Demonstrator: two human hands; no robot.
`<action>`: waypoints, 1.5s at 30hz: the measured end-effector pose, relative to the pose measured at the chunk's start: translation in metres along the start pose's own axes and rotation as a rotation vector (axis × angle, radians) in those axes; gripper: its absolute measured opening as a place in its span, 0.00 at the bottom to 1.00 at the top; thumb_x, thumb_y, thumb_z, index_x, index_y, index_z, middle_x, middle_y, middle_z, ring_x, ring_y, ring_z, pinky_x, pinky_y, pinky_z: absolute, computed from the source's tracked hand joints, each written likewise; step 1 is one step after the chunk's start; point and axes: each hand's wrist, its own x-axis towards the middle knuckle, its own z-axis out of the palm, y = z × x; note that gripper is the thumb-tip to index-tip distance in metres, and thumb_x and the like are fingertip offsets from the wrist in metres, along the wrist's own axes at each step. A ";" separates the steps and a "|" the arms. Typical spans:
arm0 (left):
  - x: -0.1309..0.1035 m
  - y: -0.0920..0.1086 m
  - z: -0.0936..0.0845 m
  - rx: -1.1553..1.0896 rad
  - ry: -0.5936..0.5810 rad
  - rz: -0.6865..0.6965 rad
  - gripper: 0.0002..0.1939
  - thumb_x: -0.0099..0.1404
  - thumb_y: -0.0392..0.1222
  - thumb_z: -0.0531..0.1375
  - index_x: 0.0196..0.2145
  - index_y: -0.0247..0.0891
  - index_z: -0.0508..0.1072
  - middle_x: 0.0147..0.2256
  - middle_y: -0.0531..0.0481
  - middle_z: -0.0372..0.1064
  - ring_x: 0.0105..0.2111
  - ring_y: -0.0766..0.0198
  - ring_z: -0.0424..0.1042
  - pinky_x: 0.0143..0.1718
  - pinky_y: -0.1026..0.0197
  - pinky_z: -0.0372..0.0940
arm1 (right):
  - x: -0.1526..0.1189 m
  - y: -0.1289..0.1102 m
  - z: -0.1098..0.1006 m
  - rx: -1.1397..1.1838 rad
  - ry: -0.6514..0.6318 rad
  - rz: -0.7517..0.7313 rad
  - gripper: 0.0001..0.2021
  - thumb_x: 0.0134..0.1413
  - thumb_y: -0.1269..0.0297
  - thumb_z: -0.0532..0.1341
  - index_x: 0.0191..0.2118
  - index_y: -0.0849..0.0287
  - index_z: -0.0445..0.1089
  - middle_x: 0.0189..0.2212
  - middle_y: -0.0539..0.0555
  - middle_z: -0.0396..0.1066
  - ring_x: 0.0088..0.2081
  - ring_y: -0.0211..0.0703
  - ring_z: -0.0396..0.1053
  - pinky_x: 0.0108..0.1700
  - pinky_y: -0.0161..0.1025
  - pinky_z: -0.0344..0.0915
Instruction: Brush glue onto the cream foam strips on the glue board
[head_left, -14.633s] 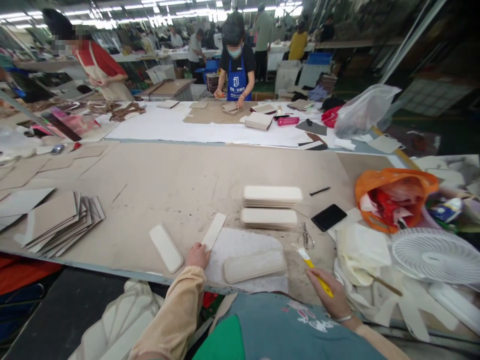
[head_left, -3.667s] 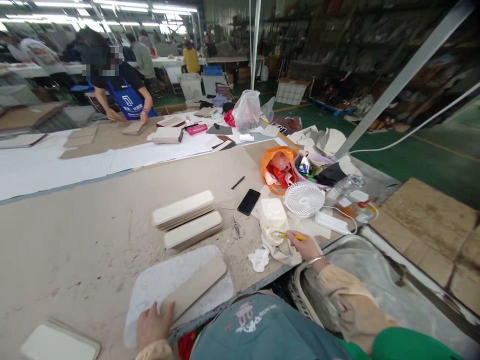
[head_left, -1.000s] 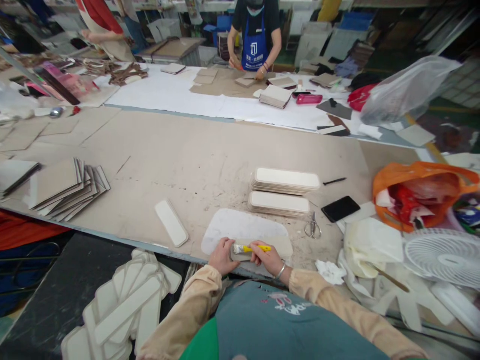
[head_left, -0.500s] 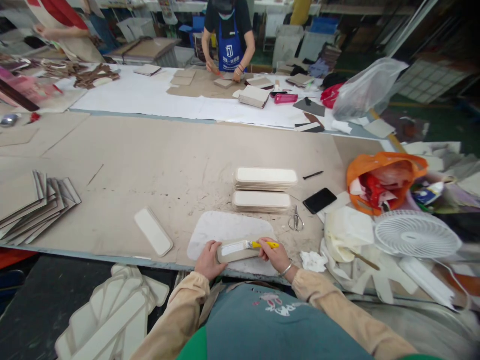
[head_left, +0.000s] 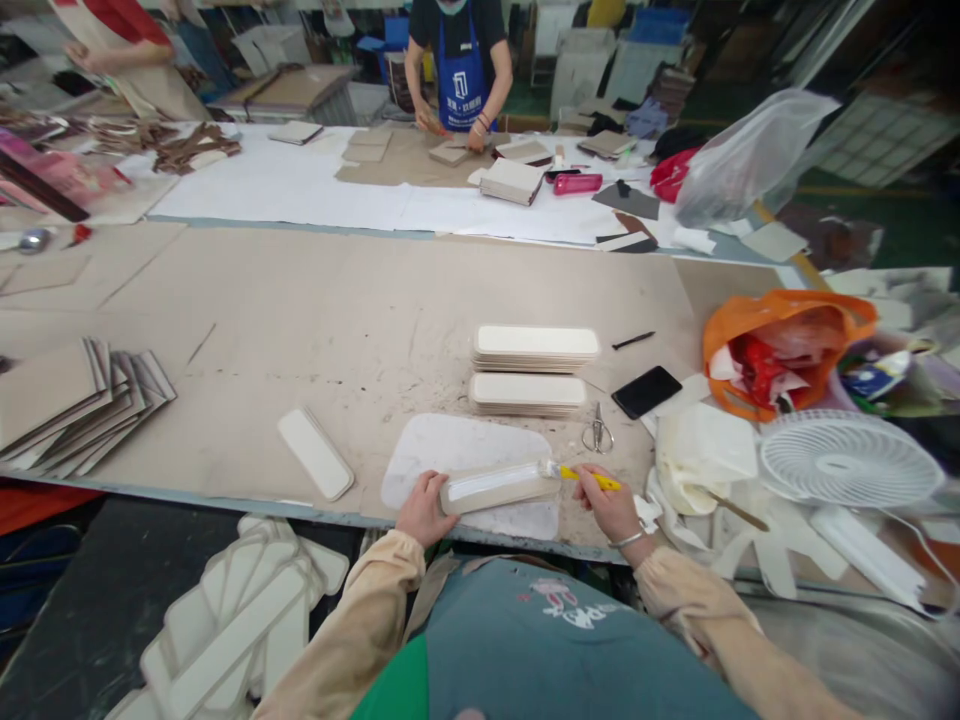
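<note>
My left hand (head_left: 426, 510) grips the left end of a long beige panel with rounded corners (head_left: 502, 485), which lies over a whitish rounded sheet (head_left: 424, 447) near the table's front edge. Wet-looking white stuff runs in a strip along the panel's middle. Closed around the yellow handle of a brush (head_left: 592, 478) is my right hand (head_left: 611, 505), with a metal bangle at its wrist. The bristles touch the right end of the panel. Two stacks of similar panels, a far stack (head_left: 536, 345) and a near stack (head_left: 529, 392), stand just beyond.
Scissors (head_left: 598, 432), a black phone (head_left: 646, 391) and a dark pen (head_left: 634, 340) lie right of the stacks. Farther right are an orange bag (head_left: 787, 350) and a white fan (head_left: 851, 465). A loose pale panel (head_left: 315, 453) lies left. Across the table a person handles flat pieces.
My right hand has moved right with the brush, from the panel's middle to its right end. The white strip now reaches farther along the panel. My left hand still holds the left end.
</note>
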 end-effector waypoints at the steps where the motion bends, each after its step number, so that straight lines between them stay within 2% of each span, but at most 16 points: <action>1: 0.000 0.000 0.000 0.000 0.000 0.001 0.34 0.46 0.41 0.63 0.51 0.39 0.59 0.51 0.44 0.52 0.52 0.54 0.58 0.54 0.53 0.57 | -0.003 -0.004 0.006 0.029 -0.035 -0.006 0.15 0.53 0.52 0.55 0.35 0.59 0.69 0.17 0.49 0.66 0.17 0.37 0.62 0.21 0.33 0.61; 6: 0.000 -0.001 0.002 -0.015 0.013 0.008 0.35 0.45 0.42 0.63 0.51 0.38 0.59 0.51 0.44 0.53 0.52 0.55 0.58 0.54 0.54 0.58 | -0.018 -0.021 0.063 0.162 -0.379 -0.028 0.15 0.54 0.52 0.54 0.36 0.59 0.68 0.18 0.48 0.67 0.18 0.35 0.63 0.21 0.32 0.62; 8: 0.000 -0.001 0.002 -0.028 0.015 0.014 0.35 0.45 0.42 0.63 0.51 0.39 0.59 0.51 0.44 0.53 0.52 0.55 0.58 0.53 0.54 0.58 | -0.021 -0.022 0.087 0.187 -0.479 -0.031 0.15 0.54 0.53 0.54 0.37 0.60 0.69 0.18 0.48 0.67 0.17 0.34 0.63 0.21 0.31 0.62; 11: 0.000 -0.001 0.001 -0.041 0.006 0.014 0.35 0.44 0.42 0.64 0.51 0.39 0.59 0.51 0.44 0.53 0.51 0.55 0.59 0.51 0.53 0.60 | -0.023 -0.020 0.111 0.190 -0.577 -0.035 0.16 0.54 0.53 0.54 0.37 0.61 0.69 0.17 0.47 0.67 0.16 0.33 0.62 0.20 0.29 0.62; 14: 0.000 0.001 0.000 -0.039 0.001 0.010 0.34 0.45 0.42 0.63 0.51 0.40 0.59 0.51 0.44 0.53 0.51 0.56 0.59 0.50 0.54 0.60 | -0.023 -0.018 0.120 0.175 -0.604 -0.035 0.16 0.54 0.53 0.54 0.36 0.61 0.70 0.16 0.47 0.66 0.16 0.32 0.62 0.20 0.29 0.62; 19: 0.000 0.004 -0.002 -0.027 0.001 0.007 0.33 0.46 0.41 0.62 0.51 0.39 0.59 0.51 0.44 0.54 0.52 0.55 0.59 0.52 0.53 0.59 | -0.021 -0.010 0.105 0.101 -0.512 -0.051 0.15 0.54 0.54 0.54 0.36 0.60 0.71 0.16 0.47 0.67 0.16 0.33 0.63 0.21 0.30 0.62; 29: 0.002 -0.004 0.001 0.015 0.001 0.059 0.31 0.50 0.43 0.61 0.52 0.38 0.59 0.51 0.43 0.54 0.52 0.54 0.59 0.53 0.52 0.59 | -0.011 0.012 0.036 0.052 -0.216 0.002 0.16 0.53 0.51 0.53 0.35 0.58 0.69 0.17 0.48 0.67 0.17 0.37 0.63 0.21 0.33 0.62; 34: 0.003 -0.006 0.002 0.051 -0.008 0.071 0.30 0.51 0.44 0.60 0.52 0.37 0.59 0.51 0.43 0.53 0.52 0.54 0.59 0.53 0.52 0.60 | -0.007 0.015 0.010 0.071 -0.095 0.019 0.15 0.53 0.52 0.54 0.34 0.58 0.69 0.17 0.49 0.67 0.17 0.37 0.62 0.21 0.34 0.62; 41: 0.004 -0.005 0.002 0.056 -0.003 0.063 0.30 0.51 0.44 0.60 0.52 0.37 0.59 0.51 0.42 0.54 0.51 0.53 0.59 0.51 0.52 0.61 | -0.004 0.019 -0.011 0.034 -0.009 0.043 0.15 0.53 0.51 0.55 0.34 0.57 0.69 0.17 0.50 0.66 0.17 0.38 0.62 0.20 0.35 0.62; 45: 0.004 -0.004 0.001 0.041 0.000 0.063 0.30 0.51 0.44 0.60 0.52 0.38 0.59 0.51 0.43 0.54 0.52 0.54 0.59 0.53 0.51 0.60 | -0.005 0.013 -0.012 0.034 0.017 0.026 0.15 0.53 0.50 0.54 0.34 0.57 0.69 0.17 0.50 0.67 0.17 0.39 0.63 0.21 0.36 0.63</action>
